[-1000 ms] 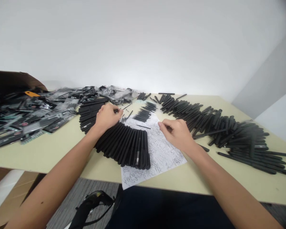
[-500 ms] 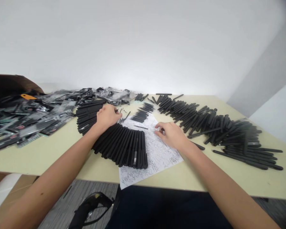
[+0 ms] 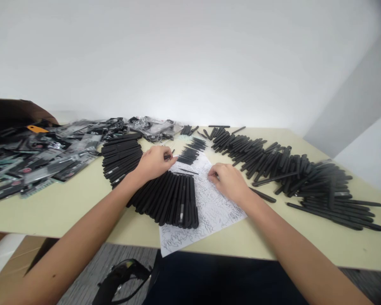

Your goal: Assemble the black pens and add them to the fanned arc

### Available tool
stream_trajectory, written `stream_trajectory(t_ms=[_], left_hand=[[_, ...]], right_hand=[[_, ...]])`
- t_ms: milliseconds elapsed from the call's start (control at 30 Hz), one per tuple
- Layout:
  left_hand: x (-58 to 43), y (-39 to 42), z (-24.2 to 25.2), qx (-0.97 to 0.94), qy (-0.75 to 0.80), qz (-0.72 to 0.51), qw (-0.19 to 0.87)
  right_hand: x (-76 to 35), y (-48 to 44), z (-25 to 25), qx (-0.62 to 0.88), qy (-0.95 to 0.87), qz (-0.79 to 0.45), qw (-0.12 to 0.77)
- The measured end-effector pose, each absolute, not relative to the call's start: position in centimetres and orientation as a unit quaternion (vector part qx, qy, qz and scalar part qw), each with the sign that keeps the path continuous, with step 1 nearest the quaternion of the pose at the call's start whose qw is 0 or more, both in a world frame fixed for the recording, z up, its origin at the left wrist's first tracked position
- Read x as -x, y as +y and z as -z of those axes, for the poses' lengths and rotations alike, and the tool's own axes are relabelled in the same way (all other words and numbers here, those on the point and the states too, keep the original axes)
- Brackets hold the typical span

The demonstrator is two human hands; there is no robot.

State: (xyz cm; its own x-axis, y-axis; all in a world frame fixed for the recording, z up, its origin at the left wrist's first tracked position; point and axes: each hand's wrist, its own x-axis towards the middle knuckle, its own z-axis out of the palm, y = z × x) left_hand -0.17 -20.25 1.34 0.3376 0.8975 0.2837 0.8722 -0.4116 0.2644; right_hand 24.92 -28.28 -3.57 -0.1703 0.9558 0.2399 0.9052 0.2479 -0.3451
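Hands, two: left hand [image 3: 154,163], over the fan, fingers drawn together with a dark bit showing at the tips, whether gripped cannot be told; right hand [image 3: 227,180], at the paper's right side, fingers bent inward, whether anything is pinched cannot be told. Table [image 3: 241,245], one, pale yellow. Paper [image 3: 220,207], one sheet, white, scribbled over, its near corner past the table edge. Fan [image 3: 171,197] of black pens, one, curved, beneath the left hand and forearm, its right end on the paper; pens too tightly packed to count. Heap [image 3: 268,159] of black pens, one, long and loose, running along the right of the table; count not possible. Stray pen [image 3: 263,195], one, just beside the right wrist. Lone refill [image 3: 188,171], one, dark and thin, on the paper between the hands. Refills in two groups, near group [image 3: 189,156] and far group [image 3: 198,143], beyond the hands, individual pieces too fine to number. Box [image 3: 28,108], one, brown, far left; contents dark, not countable. Packets [image 3: 79,148], many, clear-fronted, piled before the box, black items inside. Orange piece [image 3: 36,128], one, among them.
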Motion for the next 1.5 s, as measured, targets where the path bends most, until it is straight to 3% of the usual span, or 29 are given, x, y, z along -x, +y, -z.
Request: stream_trajectory(t_ms=[300, 533, 700, 900, 1100, 1500], left_hand=[[-0.2, -22.3, -2.2, -0.835, 0.484, -0.258, 0.052], [0.6, -21.8, -1.7, -0.839, 0.413, -0.319, 0.155], [0.6, -21.7, -1.8, -0.831, 0.388, -0.332, 0.219], [0.7, -21.6, -1.5, -0.846, 0.359, -0.331, 0.216], [0.6, -21.7, -1.4, -0.864, 0.321, -0.329, 0.204], [0.5, -22.0, -1.7, -0.870, 0.311, -0.329, 0.195]], right_hand=[[-25.4, -28.4, 3.5, 0.636, -0.757, -0.004, 0.150], [-26.7, -28.2, 2.2, 0.533, -0.757, -0.112, 0.361], [-26.9, -28.4, 1.3, 0.493, -0.728, -0.150, 0.452], [-26.9, -28.6, 1.1, 0.525, -0.627, -0.206, 0.537], [-27.0, -28.4, 1.2, 0.529, -0.612, -0.234, 0.540], [-27.2, -28.3, 1.9, 0.535, -0.621, -0.167, 0.547]])
